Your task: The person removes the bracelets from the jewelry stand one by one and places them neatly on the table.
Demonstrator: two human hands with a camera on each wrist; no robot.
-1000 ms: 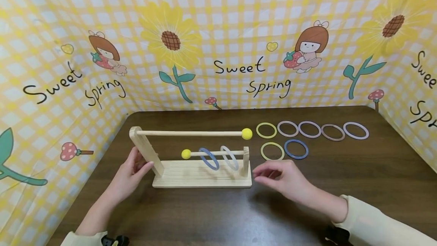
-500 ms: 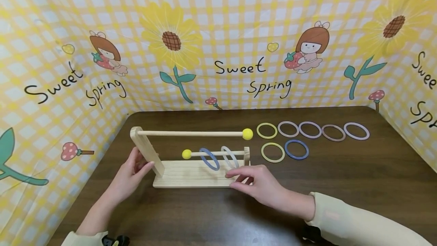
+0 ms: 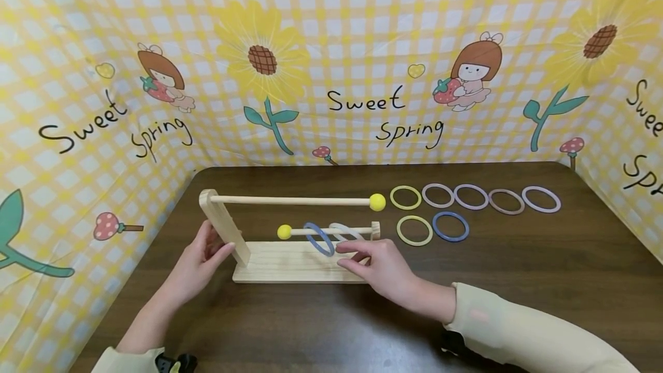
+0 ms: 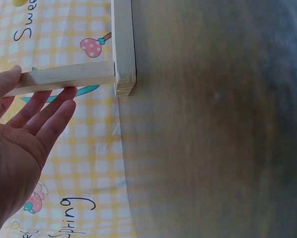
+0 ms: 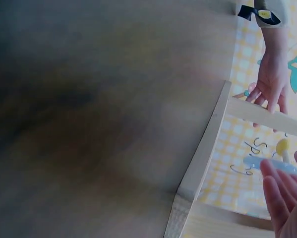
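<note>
A pale wooden stand [image 3: 290,269] carries two horizontal rods with yellow ball ends. My left hand [image 3: 194,261] grips its tall left post [image 4: 69,75], thumb on one side and fingers on the other. On the lower rod hang a blue ring [image 3: 328,253] and, right of it, a whitish ring [image 3: 339,225] that is tilted nearly flat. My right hand [image 3: 385,269] is in front of that rod, fingertips right at the whitish ring's near side, which they partly hide. Thumb and fingers stand apart, as the right wrist view also shows beside the blue ring [image 5: 255,161].
Several loose rings lie on the dark table [image 3: 290,332] right of the stand: a yellow ring [image 3: 414,243] and a blue ring [image 3: 450,239] in front, yellow and mauve ones behind. A printed yellow checked cloth [image 3: 352,148] walls the back and sides.
My right hand has moved left from beside the base to the lower rod. The whitish ring has swung from hanging to nearly flat. My left hand keeps its grip on the post.
</note>
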